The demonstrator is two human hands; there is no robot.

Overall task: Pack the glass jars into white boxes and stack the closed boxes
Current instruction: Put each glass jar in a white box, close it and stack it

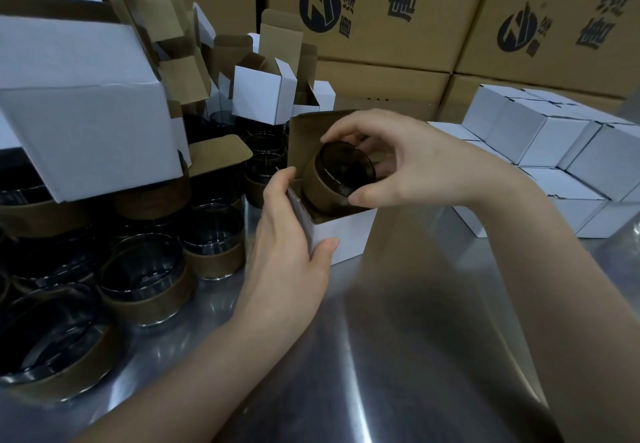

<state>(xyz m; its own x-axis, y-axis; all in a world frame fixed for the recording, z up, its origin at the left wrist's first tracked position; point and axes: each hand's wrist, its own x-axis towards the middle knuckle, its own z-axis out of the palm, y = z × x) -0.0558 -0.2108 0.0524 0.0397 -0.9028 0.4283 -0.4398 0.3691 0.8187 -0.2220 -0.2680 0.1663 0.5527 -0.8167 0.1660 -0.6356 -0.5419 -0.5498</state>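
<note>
Glass jar, rigid, probably slippery and breakable, sat tilted half inside the white box; right hand fingers clamped its rim, likely the safest hold, while left hand gripped the box's side

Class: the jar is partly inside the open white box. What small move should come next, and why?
Probably the right hand lowers the jar fully in: it sits tilted, its rim above the box that the left hand steadies.
</note>
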